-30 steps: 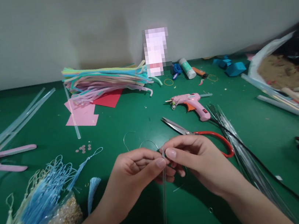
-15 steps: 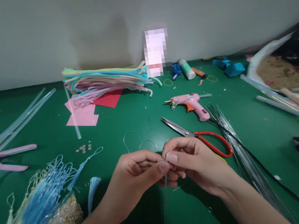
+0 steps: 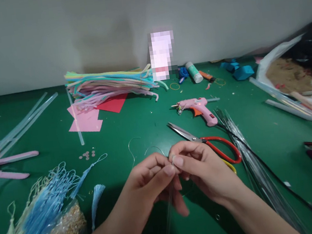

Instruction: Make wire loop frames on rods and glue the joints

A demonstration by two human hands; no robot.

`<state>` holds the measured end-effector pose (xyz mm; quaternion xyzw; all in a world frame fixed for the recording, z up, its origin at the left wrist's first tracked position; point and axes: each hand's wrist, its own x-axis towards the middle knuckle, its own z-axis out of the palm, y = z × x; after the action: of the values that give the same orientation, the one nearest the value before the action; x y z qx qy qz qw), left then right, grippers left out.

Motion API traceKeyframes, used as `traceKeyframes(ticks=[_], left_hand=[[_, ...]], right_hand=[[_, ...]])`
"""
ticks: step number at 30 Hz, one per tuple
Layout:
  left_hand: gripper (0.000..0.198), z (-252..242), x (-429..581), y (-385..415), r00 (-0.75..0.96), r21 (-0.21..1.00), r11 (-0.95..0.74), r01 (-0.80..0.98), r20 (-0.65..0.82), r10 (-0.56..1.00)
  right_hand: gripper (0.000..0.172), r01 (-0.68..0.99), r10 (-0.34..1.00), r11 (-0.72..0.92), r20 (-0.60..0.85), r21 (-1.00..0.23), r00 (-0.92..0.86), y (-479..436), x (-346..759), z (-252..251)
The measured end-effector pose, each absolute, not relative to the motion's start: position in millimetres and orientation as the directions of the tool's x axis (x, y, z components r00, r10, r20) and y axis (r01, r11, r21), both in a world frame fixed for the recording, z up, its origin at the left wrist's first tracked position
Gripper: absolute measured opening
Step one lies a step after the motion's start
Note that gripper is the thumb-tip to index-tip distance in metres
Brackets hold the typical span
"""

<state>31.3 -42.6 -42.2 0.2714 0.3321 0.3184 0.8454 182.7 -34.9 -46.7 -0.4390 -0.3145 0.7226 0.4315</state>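
My left hand (image 3: 149, 182) and my right hand (image 3: 202, 166) meet fingertip to fingertip above the green table. Each pinches the same thin wire (image 3: 169, 217), which looks twisted where thumbs and forefingers press together. Two straight strands hang down below the fingers, and curved wire ends (image 3: 152, 147) stick out above them. The pinched spot itself is mostly covered by my fingertips. Just beyond my right hand lie red-handled scissors (image 3: 205, 140), blades apart and pointing away to the left. A bundle of thin straight wires (image 3: 246, 162) rests to the right.
A pink glue gun (image 3: 197, 108) lies behind the scissors, its black cord running right. Blue tassels (image 3: 46, 213) and a bag of gold beads (image 3: 68, 226) are at left. Pipe cleaners (image 3: 111, 85) lie along the back. A small ring (image 3: 217, 217) sits near my right forearm.
My hands have shifted slightly, still pinching the wire. The lower fingers of my left hand have stretched downward, and the hanging strands have swung a little left.
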Motion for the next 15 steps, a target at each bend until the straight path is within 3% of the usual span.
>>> traceKeyframes(ticks=[5,15], left_hand=[[0.026,-29.9,33.3,-44.6,0.547,0.58,0.726,-0.369,-0.496,0.675],[0.02,-16.4,23.1,-35.7,0.667,0.51,0.801,-0.313,-0.483,0.568]], right_hand=[[0.02,-0.328,0.926,-0.376,-0.337,-0.866,-0.171,-35.7,185.3,-50.0],[0.014,-0.364,0.928,-0.316,-0.207,-0.876,-0.309,-36.1,195.7,-49.8]])
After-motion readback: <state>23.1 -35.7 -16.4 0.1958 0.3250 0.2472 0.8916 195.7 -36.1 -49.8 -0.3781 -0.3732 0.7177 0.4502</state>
